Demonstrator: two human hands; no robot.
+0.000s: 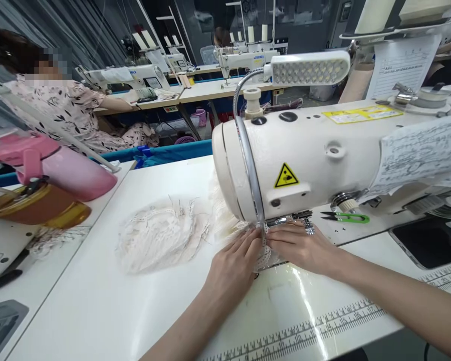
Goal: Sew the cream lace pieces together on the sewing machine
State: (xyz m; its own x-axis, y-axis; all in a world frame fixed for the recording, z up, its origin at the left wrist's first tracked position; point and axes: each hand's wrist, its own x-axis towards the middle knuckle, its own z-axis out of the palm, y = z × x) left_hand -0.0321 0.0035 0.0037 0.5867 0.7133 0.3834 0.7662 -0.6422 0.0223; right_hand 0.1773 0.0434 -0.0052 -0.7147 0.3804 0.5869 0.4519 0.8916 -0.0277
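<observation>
My left hand (235, 265) lies flat on the table with fingers stretched toward the needle area of a white sewing machine (323, 150). My right hand (300, 245) rests beside it, fingers extended, pressing a small piece of white lace (263, 256) under the presser foot (308, 225). The fingertips of both hands meet on the lace. A heap of finished lace pieces (161, 235) lies to the left of my left hand.
Green thread snips (348, 217) lie behind the machine head. A pink bottle (60, 168) and an amber container (37, 205) stand at the left. A printed ruler (323, 321) runs along the table edge. Another person (60, 105) sits at a neighbouring machine.
</observation>
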